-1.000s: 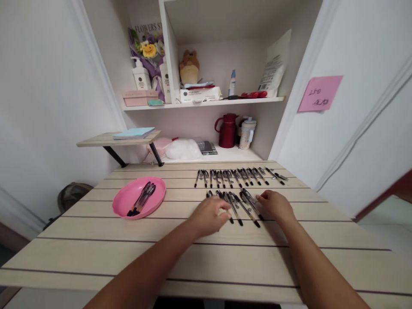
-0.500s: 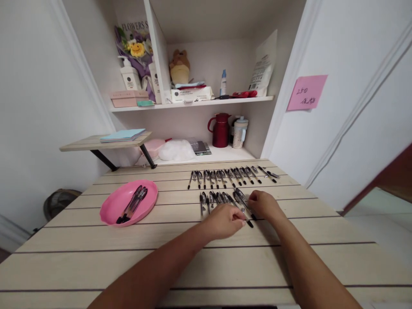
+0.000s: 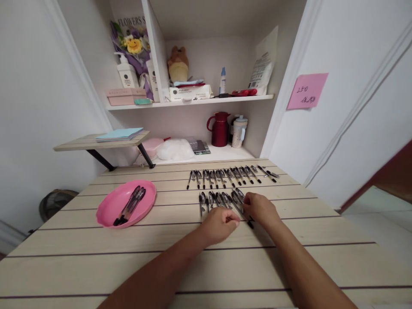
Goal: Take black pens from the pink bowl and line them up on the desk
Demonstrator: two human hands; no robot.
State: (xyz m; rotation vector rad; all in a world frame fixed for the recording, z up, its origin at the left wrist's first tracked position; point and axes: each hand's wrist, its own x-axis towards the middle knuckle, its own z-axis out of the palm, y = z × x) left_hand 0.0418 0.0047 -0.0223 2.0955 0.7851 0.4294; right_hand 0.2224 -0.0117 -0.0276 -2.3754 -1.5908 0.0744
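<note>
My left hand is curled over the lower ends of the front row of black-capped pens. Its thumb and fingertips come together, and whatever may be between them is hidden. My right hand is closed beside the right end of that row, its fingertips against a slanting pen. This pen lies with others in a small bunch, its black end toward me. A second row of pens lies farther back. To the left, a pink scalloped dish holds several pens.
The slatted wooden table spreads under both arms. A small raised shelf bearing blue paper stands at the back left. Behind are a red jug, a pale cup and a white plastic bag.
My left hand has shifted slightly left and toward me, away from the slanting pen. My right hand has moved a little left against the bunch. The view has shifted slightly.
</note>
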